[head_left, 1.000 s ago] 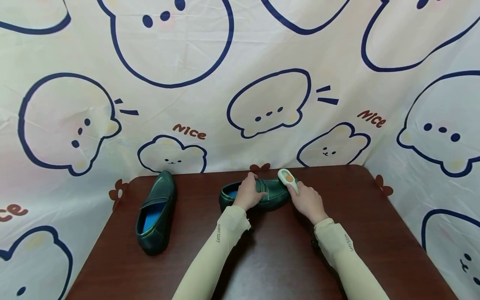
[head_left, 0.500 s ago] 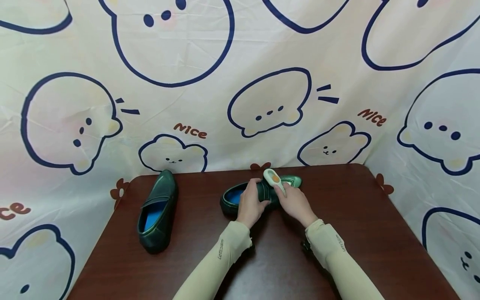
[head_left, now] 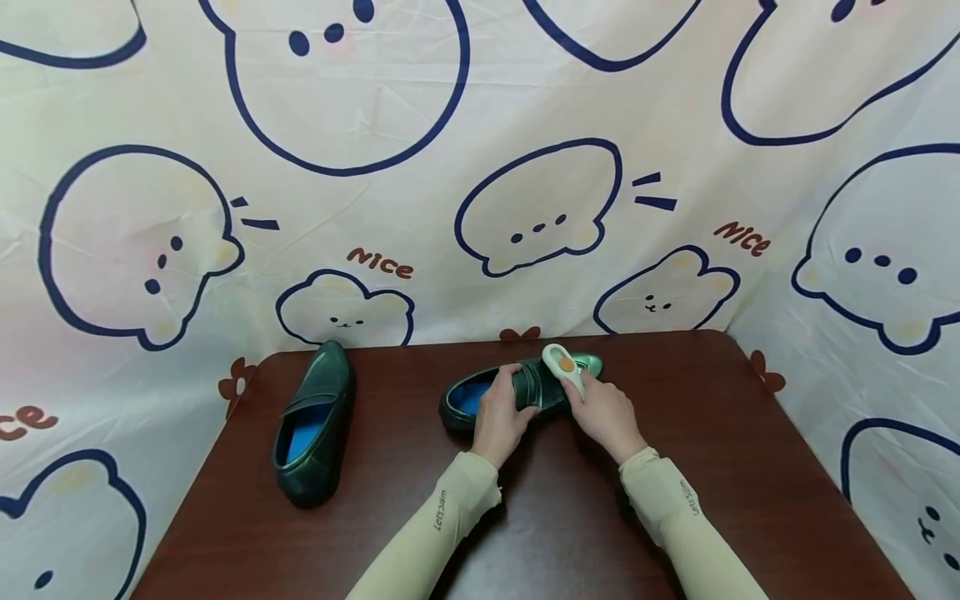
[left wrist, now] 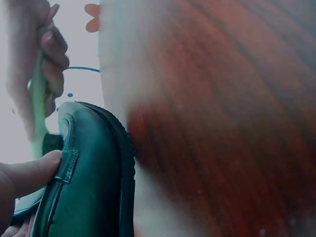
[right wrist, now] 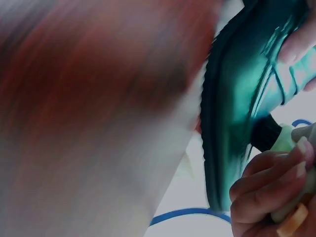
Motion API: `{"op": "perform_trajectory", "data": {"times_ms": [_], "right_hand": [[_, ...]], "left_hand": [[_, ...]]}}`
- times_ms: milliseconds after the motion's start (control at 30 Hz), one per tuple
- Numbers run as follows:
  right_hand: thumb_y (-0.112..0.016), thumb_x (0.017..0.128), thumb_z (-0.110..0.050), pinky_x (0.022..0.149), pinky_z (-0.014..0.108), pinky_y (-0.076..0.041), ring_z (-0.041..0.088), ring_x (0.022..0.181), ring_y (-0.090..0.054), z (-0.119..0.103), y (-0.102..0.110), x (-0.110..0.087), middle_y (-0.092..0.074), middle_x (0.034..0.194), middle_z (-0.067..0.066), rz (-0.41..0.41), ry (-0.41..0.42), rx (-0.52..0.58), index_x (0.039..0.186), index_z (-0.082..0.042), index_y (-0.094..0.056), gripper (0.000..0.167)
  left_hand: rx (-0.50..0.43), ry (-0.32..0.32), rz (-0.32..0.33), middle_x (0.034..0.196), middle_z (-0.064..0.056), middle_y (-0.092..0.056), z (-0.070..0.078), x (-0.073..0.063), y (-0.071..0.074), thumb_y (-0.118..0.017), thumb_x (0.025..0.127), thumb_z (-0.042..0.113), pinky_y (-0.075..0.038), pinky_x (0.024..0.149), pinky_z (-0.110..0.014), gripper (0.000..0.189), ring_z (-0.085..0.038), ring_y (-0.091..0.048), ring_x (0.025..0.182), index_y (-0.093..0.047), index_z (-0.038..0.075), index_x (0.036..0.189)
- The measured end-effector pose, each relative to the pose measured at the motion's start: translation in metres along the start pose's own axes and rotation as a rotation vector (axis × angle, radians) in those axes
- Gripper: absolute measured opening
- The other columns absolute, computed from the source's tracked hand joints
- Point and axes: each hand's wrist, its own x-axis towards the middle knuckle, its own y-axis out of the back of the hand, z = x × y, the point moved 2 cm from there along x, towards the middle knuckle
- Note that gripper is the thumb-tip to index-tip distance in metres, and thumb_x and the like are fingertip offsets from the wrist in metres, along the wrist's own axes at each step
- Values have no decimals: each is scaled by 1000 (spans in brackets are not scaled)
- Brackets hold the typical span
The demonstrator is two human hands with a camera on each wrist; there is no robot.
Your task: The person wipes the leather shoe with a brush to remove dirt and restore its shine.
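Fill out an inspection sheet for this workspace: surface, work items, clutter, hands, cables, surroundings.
Surface: brown wood-grain table, shiny toward the front.
Work items: held shoe, green, blue inside; pale brush, its dark bristles against the held shoe; matching shoe standing at the left, toe pointing away.
Clutter: nothing seen.
Hands: left hand grips the held shoe; right hand holds the brush.
Cables: nothing seen.
Surroundings: pale backdrop with navy cartoon outlines and red-brown "Nice" lettering.

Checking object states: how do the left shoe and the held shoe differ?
The left shoe points away; the held shoe points right. The left shoe is untouched, while the held shoe is gripped by the left hand and has the brush against it. Both are green, with blue insides.
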Motion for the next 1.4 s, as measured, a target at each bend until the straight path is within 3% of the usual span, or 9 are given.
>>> {"op": "perform_trajectory", "data": {"times_ms": [233,467,633,733,967,1067,1267,1400], "right_hand": [[-51,106,-48,48,41,-40,29,55,-54,19,11,-3,-59,66,13,83,-25,-43,99,-5,-59,45],[-49,107,-46,46,43,-40,31,52,-54,33,25,-3,-61,67,18,144,-104,-74,103,3,-59,50],[-49,108,-42,45,47,-42,35,50,-55,28,32,-3,-60,65,21,233,-79,-122,101,7,-57,49],[-47,109,-40,47,44,-41,32,51,-54,18,28,-3,-58,65,17,199,-15,-51,105,5,-56,46],[-43,111,-46,57,33,-42,20,60,-50,-15,10,-5,-48,69,4,-47,75,237,115,-3,-59,46],[-43,111,-46,58,31,-42,18,61,-50,-23,4,-4,-47,69,2,-74,81,246,113,-5,-59,44],[-45,110,-44,55,31,-41,19,58,-49,-23,-1,-3,-46,67,3,-34,59,200,104,-7,-58,39],[-46,110,-45,55,34,-43,21,59,-55,-15,-2,-3,-58,71,9,-16,42,155,117,-2,-62,46]], "left_hand": [[3,19,-21,140,-14,-64,1,3,0,-88,84,17,-57,95,-45,71,-32,-69,115,-49,8,143],[-13,28,-32,138,-15,-65,-1,6,2,-88,84,17,-56,96,-46,71,-33,-69,115,-49,7,143],[-15,34,-39,137,-15,-65,-3,2,1,-87,85,18,-57,95,-45,72,-32,-69,113,-48,7,144],[-27,37,-27,137,-15,-65,-3,-2,0,-88,84,18,-57,93,-45,73,-32,-70,112,-48,9,144],[-49,15,5,139,-14,-64,-3,-5,-3,-89,83,14,-57,96,-45,72,-32,-68,118,-49,9,142],[-50,14,3,138,-14,-64,-3,-6,-3,-89,82,13,-56,97,-45,71,-32,-68,119,-49,9,141],[-49,13,2,139,-13,-64,-3,-8,-2,-90,82,13,-56,98,-45,71,-31,-68,119,-50,9,140],[-45,26,-3,139,-12,-64,-3,-8,-2,-90,82,15,-56,98,-45,72,-31,-68,119,-50,11,141]]}}
